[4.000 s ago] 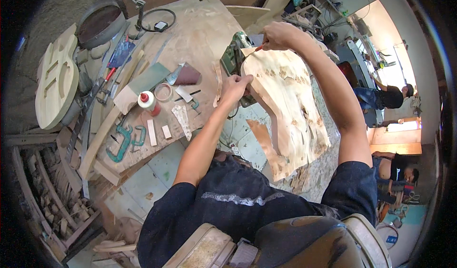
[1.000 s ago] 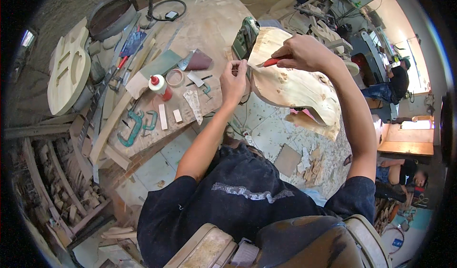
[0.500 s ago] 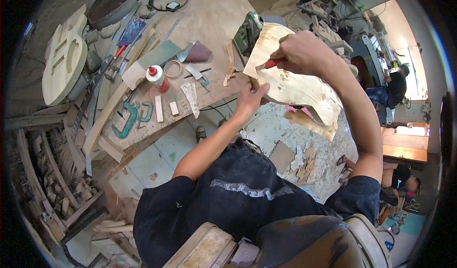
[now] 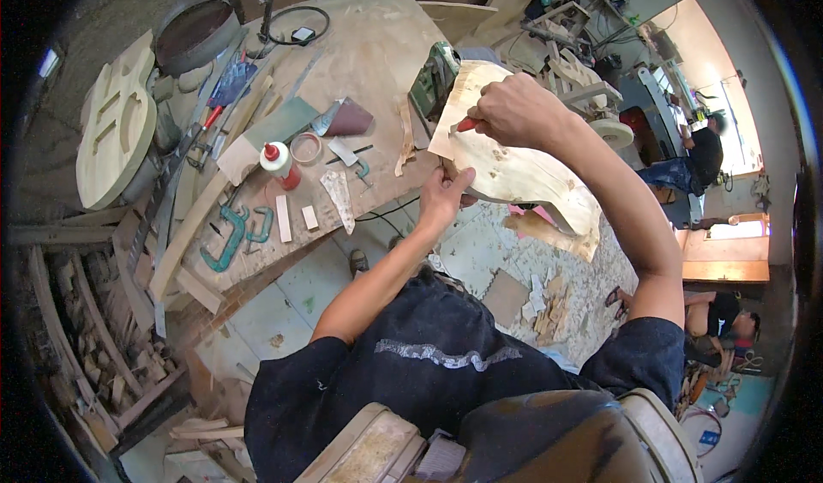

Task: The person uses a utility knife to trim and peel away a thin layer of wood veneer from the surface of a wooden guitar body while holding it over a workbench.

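Note:
A pale, curved wooden body (image 4: 506, 168), topped by a thin, knot-marked wood sheet with overhanging edges, stands out from the bench edge by a green vise (image 4: 433, 80). My right hand (image 4: 521, 113) is closed around a red-handled knife (image 4: 465, 126) above the sheet's near-left part; its blade barely shows. Lower down, my left hand (image 4: 446, 198) grips the body's near edge, thumb on the side and fingers partly hidden beneath. A torn strip of the sheet (image 4: 553, 233) sticks out past the body's curved right end.
On the bench (image 4: 369, 46) are a glue bottle (image 4: 279, 164), a tape roll (image 4: 306, 148), teal clamps (image 4: 225, 239), sandpaper (image 4: 350, 117) and small wood blocks (image 4: 284, 219). A guitar-shaped wooden body (image 4: 117, 123) stands far left. Scraps (image 4: 553, 299) litter the floor. Two people sit at the right.
My right hand and the knife have shifted slightly left and down, and the blade has turned mostly out of sight. My left hand keeps its grip on the edge. The whole view has shifted a little.

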